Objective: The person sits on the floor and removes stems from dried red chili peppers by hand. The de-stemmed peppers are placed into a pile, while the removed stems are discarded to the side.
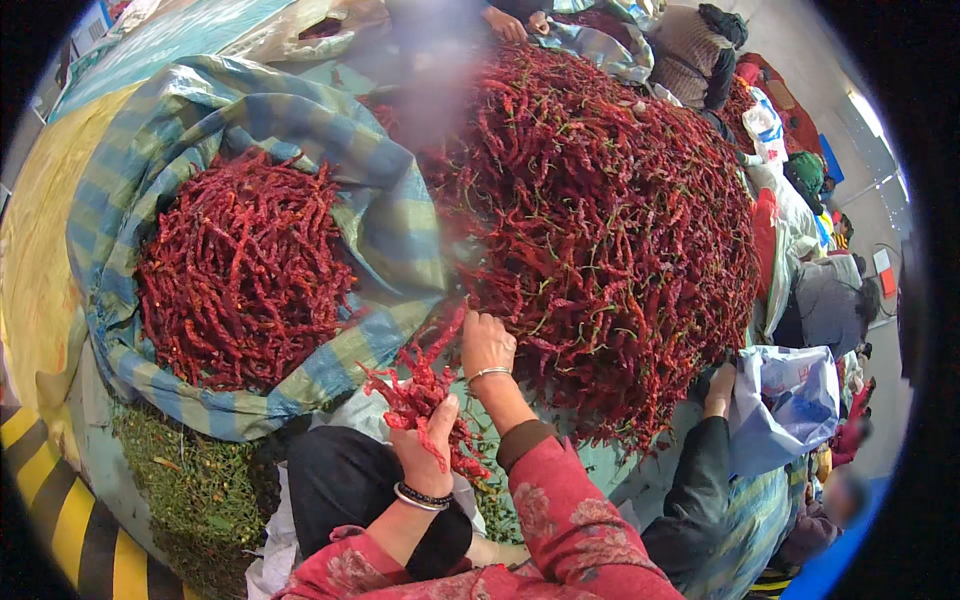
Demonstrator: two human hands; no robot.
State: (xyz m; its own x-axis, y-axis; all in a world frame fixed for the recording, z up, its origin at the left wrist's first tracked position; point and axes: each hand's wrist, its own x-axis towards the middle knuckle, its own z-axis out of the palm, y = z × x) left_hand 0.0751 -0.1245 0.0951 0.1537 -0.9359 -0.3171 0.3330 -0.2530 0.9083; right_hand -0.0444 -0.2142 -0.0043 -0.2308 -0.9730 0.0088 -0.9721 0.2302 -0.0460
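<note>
Bunch of red chillies (408, 390) sat in the left hand (425, 450), which was gripping it with the thumb across the front and the tips splayed up toward the sack. Right hand (488, 345) was just above and beside it, fingers curled in and apparently pinching the upper end of a long chilli (448, 327) — exact contact was partly hidden by the knuckles.

Stock was in two places. Main heap (620, 240) filled the middle and right of the view, with many thin green stalks mixed in. Second lot, the sack pile (245, 265), lay inside a blue-green checked sack (400, 225) on the left, rim rolled down, few stalks visible. Green-brown plant waste (190, 490) was piled below the sack, near the left forearm.

My read: step in hand was picking over a handful, likely stripping stalks or lining chillies up, somewhere mid-handful. Couldn't confirm a stalk at the fingertips. Next move called for the left hand to keep its grip while the right pulled clear or added that chilli; then the bunch would suit the sack, which was close by.

A co-worker's hand (507, 26) was at the heap's far edge — well apart, no conflict.
</note>
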